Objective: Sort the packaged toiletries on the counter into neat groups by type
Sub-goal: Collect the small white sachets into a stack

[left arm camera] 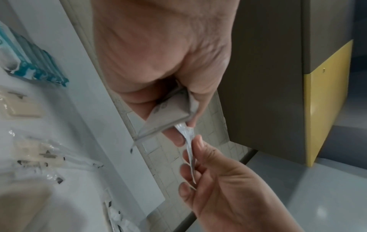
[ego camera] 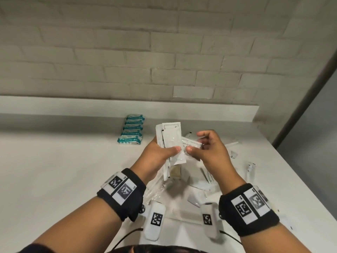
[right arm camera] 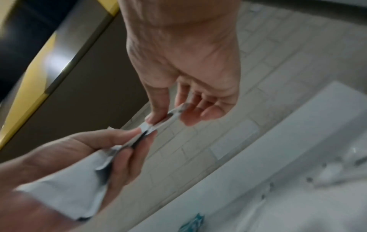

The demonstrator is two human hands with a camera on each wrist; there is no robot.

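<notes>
My left hand [ego camera: 160,152] grips a fanned stack of white sachets [ego camera: 170,136] upright above the counter, thumb pressed on the front one. My right hand [ego camera: 206,147] pinches a white shampoo sachet [ego camera: 191,146] between thumb and fingers, its edge against the stack. In the left wrist view the stack [left arm camera: 168,114] sits in the left hand, and the right hand [left arm camera: 198,164] holds a thin sachet [left arm camera: 189,150] edge-on. The right wrist view shows the right hand [right arm camera: 168,116] pinching that sachet [right arm camera: 174,113], with the left hand [right arm camera: 123,146] meeting it. A neat row of teal wipe packs [ego camera: 132,129] lies at the back.
Loose clear and white packets [ego camera: 206,178] are scattered on the white counter [ego camera: 63,170] under and right of my hands, some near its right edge [ego camera: 251,167]. A low ledge and tiled wall [ego camera: 127,61] run behind. A strap with tagged white devices [ego camera: 155,220] hangs below my wrists.
</notes>
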